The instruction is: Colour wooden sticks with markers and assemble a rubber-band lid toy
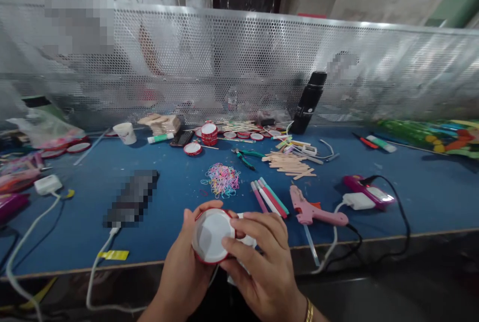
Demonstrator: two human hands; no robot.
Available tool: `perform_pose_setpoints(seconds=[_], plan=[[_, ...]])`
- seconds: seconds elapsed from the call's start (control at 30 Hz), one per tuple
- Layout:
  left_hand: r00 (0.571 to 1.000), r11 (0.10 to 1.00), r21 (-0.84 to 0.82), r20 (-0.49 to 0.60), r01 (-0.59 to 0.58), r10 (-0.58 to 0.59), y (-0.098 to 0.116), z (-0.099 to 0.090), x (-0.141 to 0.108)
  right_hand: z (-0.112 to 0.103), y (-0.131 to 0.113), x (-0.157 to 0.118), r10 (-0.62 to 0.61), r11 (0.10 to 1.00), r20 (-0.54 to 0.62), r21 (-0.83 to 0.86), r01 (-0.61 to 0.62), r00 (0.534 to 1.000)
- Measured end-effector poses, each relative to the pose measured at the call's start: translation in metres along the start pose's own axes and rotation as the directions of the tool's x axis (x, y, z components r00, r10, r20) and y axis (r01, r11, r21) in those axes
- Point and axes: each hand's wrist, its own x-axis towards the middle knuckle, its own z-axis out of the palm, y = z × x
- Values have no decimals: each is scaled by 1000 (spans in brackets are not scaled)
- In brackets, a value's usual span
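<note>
Above the front edge of the table, both my hands hold a round red-rimmed lid (209, 236), its pale inner face toward me. My left hand (187, 267) wraps around its left side. On the right, my right hand (262, 257) grips the rim, with fingertips resting on the pale face. Something white (245, 237), perhaps paper, shows behind the right fingers; I cannot tell whether it is held. Just beyond the hands lie a pile of coloured rubber bands (223, 180) and several felt-tip pens (269, 198).
A pink glue gun (316, 210) with its cord lies right, near a purple power strip (368, 193). Wooden sticks (290, 163), pliers (245, 157), stacked red lids (209, 135) and a black bottle (309, 103) are farther back. A phone (132, 197) lies left. Perforated metal panel (239, 62) behind.
</note>
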Motion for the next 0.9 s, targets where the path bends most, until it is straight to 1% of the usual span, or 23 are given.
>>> perform_pose_setpoints(seconds=[0.1, 0.17, 0.23, 0.27, 0.3, 0.37, 0.47, 0.53, 0.57, 0.63, 0.7, 0.77, 0.83, 0.87, 0.9], plan=[[996, 1000, 5, 89, 5, -6, -3, -10, -9, 0, -1, -2, -6, 1000, -49, 12, 6, 999], [993, 999, 48, 119, -3, -3, -2, -14, -14, 0, -1, -4, -3, 1000, -56, 24, 5, 998], [995, 991, 108, 64, -80, 73, 0, -15, -17, 0, -1, -8, -13, 999, -37, 39, 15, 999], [989, 979, 144, 6, -146, 147, 2, -14, -16, 0, 0, -11, -18, 999, -21, 36, 19, 1000], [971, 959, 181, -60, -216, 230, 5, -14, -15, 0, 0, -15, -19, 1000, -2, 22, 19, 1000], [914, 915, 243, -169, -324, 368, 13, -15, -12, -1, 3, -25, -5, 999, 41, -32, 6, 999], [871, 895, 254, -246, -366, 426, 23, -17, -7, 0, 7, -41, 36, 994, 84, -103, -27, 996], [859, 895, 247, -273, -372, 432, 25, -17, -5, 1, 10, -49, 51, 993, 114, -111, -38, 992], [860, 897, 238, -274, -373, 430, 24, -16, -6, 2, 10, -53, 63, 993, 133, -110, -48, 989], [875, 906, 205, -248, -371, 415, 18, -11, -7, 3, 11, -57, 101, 992, 176, -98, -85, 979], [901, 919, 163, -197, -360, 387, 12, -4, -6, 3, 11, -58, 133, 990, 190, -81, -119, 973], [928, 934, 126, -129, -335, 350, 6, 4, -2, 3, 12, -57, 119, 992, 185, -62, -109, 976], [938, 941, 84, -91, -326, 333, 3, 10, 8, 5, 13, -55, 80, 996, 142, -49, -73, 987], [937, 942, 56, -101, -330, 334, 2, 12, 14, 8, 15, -54, 62, 997, 105, -43, -58, 993], [929, 939, 23, -142, -342, 341, 2, 14, 21, 11, 16, -54, 60, 997, 47, -42, -58, 997]])
